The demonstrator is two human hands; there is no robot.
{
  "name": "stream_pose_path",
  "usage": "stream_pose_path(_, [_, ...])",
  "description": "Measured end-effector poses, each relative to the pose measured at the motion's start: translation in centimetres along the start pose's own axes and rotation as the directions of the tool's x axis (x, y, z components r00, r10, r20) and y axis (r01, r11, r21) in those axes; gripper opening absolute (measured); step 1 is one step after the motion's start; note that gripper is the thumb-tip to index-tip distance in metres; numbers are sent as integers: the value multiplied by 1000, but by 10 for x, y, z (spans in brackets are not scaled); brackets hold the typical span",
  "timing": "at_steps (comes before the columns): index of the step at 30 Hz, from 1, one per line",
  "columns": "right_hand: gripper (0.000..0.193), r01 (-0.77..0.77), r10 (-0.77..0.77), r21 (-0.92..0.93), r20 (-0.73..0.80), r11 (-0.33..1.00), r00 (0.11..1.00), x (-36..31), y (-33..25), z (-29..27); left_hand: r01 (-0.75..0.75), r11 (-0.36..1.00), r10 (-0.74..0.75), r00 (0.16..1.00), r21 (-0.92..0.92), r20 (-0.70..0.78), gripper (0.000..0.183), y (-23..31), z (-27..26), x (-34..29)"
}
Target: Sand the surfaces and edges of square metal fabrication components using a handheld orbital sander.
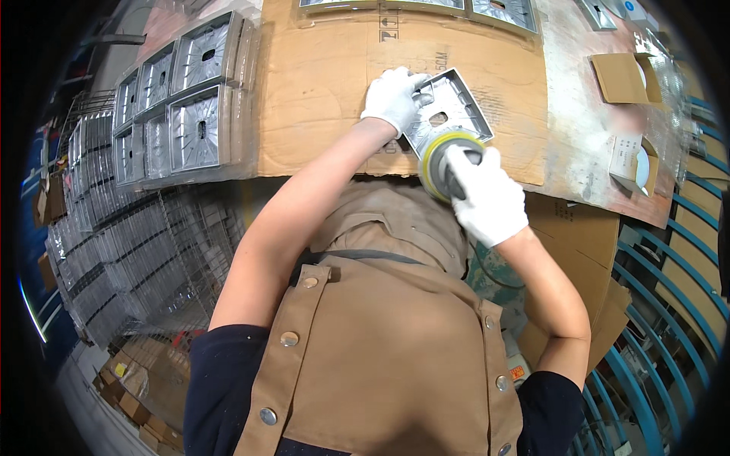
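In a white glove, my left hand (395,99) grips the left wall of a square, shallow metal housing (455,106), its hollow side up with an oval hole in the floor. The housing rests on a flattened cardboard sheet (319,99) near the table's front edge. My gloved right hand (487,194) is wrapped round a round handheld sander (435,171) with a yellow-green rim. The sander stands tilted on its side against the housing's near edge; whether its disc touches the metal is hidden.
Stacked metal housings (199,125) stand on the table at left, and more lie along the far edge (502,11). Open cardboard boxes (625,80) with round discs sit at right. Wire cages of grey parts (129,258) flank me at left, blue metal bars (661,304) at right.
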State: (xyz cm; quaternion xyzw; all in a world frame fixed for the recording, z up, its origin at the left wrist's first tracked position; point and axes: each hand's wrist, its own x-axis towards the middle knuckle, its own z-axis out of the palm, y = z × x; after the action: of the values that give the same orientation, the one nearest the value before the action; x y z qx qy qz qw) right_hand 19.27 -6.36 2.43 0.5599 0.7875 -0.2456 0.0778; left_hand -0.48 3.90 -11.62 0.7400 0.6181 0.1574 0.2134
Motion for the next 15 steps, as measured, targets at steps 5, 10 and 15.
stream_pose_path(5, [58, -154, 141, -28, -267, 988, 953, 25, 58, -16, -8, 1000, 8, 1000, 24, -8, 40, 4, -1, 5])
stream_pose_path(10, [68, -157, 114, -36, -533, 987, 838, 51, 124, -18, -34, 998, 30, 998, 56, 61, 43, 6, -5, 9])
stream_pose_path(15, [84, -294, 400, 273, -567, 916, 720, 33, 116, -10, -121, 937, 28, 961, -328, -274, 49, 1, -13, -11])
